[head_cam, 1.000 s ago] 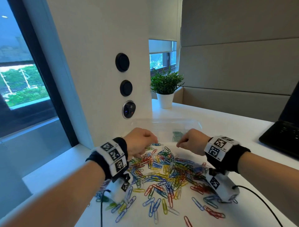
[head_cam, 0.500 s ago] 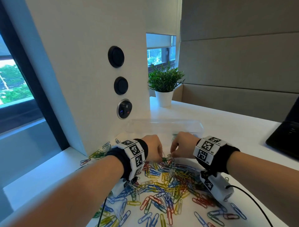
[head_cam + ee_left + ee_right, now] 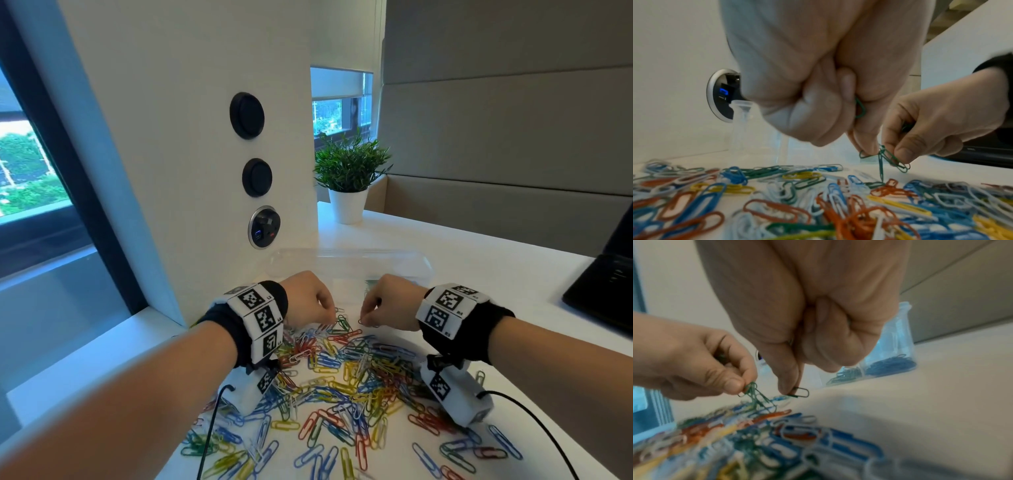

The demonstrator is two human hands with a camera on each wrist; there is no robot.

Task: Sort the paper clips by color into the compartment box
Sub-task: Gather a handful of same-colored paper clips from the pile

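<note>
A loose pile of coloured paper clips [image 3: 342,377] covers the white desk in front of me. Behind it stands the clear compartment box [image 3: 349,265]; one compartment holds blue clips [image 3: 892,365] and the one beside it green clips [image 3: 846,374]. Both hands work at the pile's far edge, just short of the box. My left hand [image 3: 330,317] pinches a tangle of green clips [image 3: 751,390] that trails down to the pile, with another green clip [image 3: 860,108] tucked in its curled fingers. My right hand [image 3: 364,320] pinches a single dark green clip [image 3: 801,392] a little above the desk.
A white pillar with round sockets [image 3: 263,226] rises at the box's left end. A potted plant [image 3: 349,178] stands behind the box. A black laptop [image 3: 609,284] lies at the far right. The desk's edge runs along the left by the window.
Both hands have drawn closer together at the pile's far edge, and each now pinches green clips lifted from it. The head view has shifted forward.
</note>
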